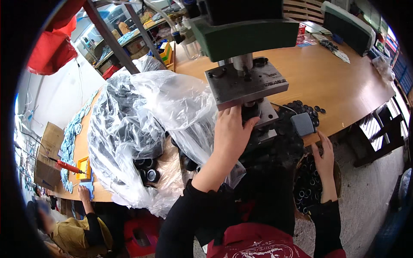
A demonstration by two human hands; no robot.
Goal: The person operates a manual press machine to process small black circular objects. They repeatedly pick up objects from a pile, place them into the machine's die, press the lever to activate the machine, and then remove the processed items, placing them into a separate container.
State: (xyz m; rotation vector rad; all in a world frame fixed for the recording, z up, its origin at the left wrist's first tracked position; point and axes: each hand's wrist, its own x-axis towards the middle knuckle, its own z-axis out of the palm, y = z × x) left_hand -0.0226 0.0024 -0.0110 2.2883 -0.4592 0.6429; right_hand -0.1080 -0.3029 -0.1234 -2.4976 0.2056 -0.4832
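Note:
Under the steel plate [247, 84] of a bench press, my left hand [230, 131] curls around a black round part [251, 112]. Its fingertips are partly hidden by the plate; the thumb lies along the part's near side. My right hand [325, 158] is at the table's front edge, fingers stretched and slightly apart, holding nothing visible. Just above its fingertips is a grey-blue square pad [303, 124]; I cannot tell whether they touch. Small black discs [297, 107] lie heaped around the pad. Below the right hand stands a round container of black rings [306, 185].
The press's green head [245, 38] hangs over the wooden table [335, 81]. Left of my arm, a large clear plastic bag [142, 107] holds black round parts [152, 175]. Another person [77, 232] works at far left beside a yellow tray [84, 168] and a red screwdriver [66, 165].

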